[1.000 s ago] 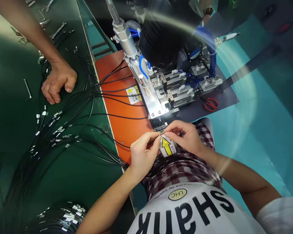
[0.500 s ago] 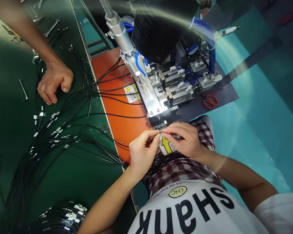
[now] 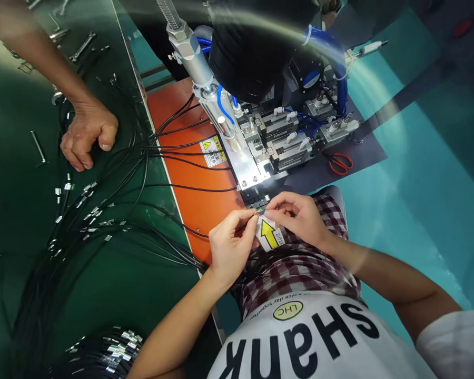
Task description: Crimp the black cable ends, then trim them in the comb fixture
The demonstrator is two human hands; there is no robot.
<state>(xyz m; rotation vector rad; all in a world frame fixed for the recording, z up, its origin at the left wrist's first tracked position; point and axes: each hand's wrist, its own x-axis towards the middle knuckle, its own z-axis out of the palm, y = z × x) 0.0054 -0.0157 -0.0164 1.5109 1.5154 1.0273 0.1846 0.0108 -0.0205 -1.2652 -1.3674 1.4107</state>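
Low in front of the press, my left hand [image 3: 232,245] pinches the end of a black cable between thumb and forefinger. Thin coloured wires [image 3: 259,212], with green and red showing, stick out of its fingertips. My right hand [image 3: 304,218] comes from the other side, thumb and forefinger pressed together at the tips of these wires. Its other fingers are curled. Just below both hands lies a white label with a yellow arrow [image 3: 269,234]. The press's metal block [image 3: 256,201] is right behind the fingertips.
The press [image 3: 240,152] stands on an orange plate [image 3: 189,205]. Red-handled scissors [image 3: 341,163] lie right of it. Many black cables [image 3: 138,231] with shiny ends cross the green table [image 3: 102,295]. Another person's hand [image 3: 90,136] rests there, near wrenches [image 3: 82,46].
My right fingertips have shifted slightly up and right along the wires, whose coloured strands now show more spread. My left hand and the other person's hand stay almost still.
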